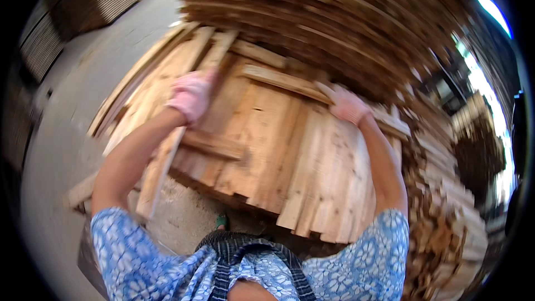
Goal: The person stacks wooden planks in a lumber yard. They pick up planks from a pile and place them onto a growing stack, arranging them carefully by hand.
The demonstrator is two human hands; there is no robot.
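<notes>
My left hand [190, 99], in a pink glove, is closed around a long narrow wooden plank [159, 181] that slants from the far side down toward me. My right hand [349, 106], gloved in pink too, is on a wooden batten [285, 82] lying crosswise over the boards; motion smears its fingers, and their grip is hard to make out. Beneath both hands lies a layer of pale boards [273, 139] set side by side with uneven near ends. A short crosspiece [213, 145] rests on them just right of my left hand.
A tall stack of planks [329, 11] rises directly behind the boards. More stacked wood [440, 206] stands at my right. Other bundles [97, 0] sit at the far left on the grey floor [67, 111]. Loose planks [139, 78] stick out at the left side of the pile.
</notes>
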